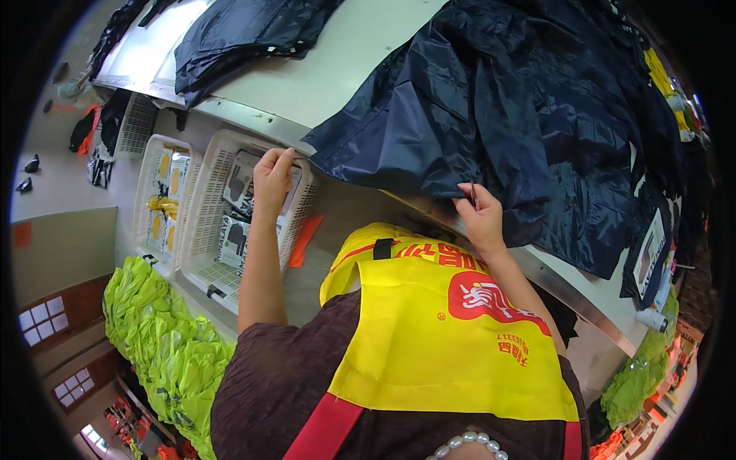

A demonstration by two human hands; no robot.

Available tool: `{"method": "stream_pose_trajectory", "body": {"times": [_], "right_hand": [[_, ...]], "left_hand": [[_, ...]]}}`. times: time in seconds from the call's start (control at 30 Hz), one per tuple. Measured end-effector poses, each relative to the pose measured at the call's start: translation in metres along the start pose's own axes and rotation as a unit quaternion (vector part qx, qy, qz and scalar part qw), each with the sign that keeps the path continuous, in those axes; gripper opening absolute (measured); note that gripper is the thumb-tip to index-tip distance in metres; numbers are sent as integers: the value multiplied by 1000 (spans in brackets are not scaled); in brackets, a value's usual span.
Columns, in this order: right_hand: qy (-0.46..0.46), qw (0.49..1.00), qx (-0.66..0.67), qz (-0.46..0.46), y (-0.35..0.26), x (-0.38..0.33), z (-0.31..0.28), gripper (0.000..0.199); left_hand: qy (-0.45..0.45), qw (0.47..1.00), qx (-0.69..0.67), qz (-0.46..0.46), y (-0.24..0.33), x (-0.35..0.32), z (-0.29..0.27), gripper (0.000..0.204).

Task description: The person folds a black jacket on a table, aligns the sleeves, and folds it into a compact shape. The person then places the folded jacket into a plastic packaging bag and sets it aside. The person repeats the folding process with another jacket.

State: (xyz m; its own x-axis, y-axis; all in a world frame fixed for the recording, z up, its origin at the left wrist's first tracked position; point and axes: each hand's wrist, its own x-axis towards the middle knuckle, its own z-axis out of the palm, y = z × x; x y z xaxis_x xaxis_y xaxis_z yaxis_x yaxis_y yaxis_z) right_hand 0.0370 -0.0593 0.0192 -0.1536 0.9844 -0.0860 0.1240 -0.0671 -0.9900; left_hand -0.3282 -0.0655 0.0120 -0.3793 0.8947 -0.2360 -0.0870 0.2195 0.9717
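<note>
Sprawling over table (pixel 337 69) far right: dark navy jacket (pixel 491 115), long axis near-left to far-right, hem touching rt hand (pixel 481 215), pinching a thin dark tool. Sitting left, below table edge: white basket (pixel 205 230) w/ black-and-white flat packets (pixel 234 230). Reaching in: left hand (pixel 272 178), fingertips clasping top packet. Lying just right of basket: orange tag (pixel 305 239).

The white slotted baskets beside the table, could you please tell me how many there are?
3. One basket lies under the left hand, a second just left of it, and a third farther back by the table. Others may be hidden.
</note>
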Motion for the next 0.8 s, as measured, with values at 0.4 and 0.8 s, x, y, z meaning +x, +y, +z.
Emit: {"method": "stream_pose_trajectory", "body": {"times": [0.4,0.8], "right_hand": [[-11,986,-95,-136,-44,-25,-68,13],[341,727,-590,82,121,-102,-317,37]], "left_hand": [[392,891,-112,201,3,134,-99,36],[-397,625,519,427,-38,-84,338,77]]}}
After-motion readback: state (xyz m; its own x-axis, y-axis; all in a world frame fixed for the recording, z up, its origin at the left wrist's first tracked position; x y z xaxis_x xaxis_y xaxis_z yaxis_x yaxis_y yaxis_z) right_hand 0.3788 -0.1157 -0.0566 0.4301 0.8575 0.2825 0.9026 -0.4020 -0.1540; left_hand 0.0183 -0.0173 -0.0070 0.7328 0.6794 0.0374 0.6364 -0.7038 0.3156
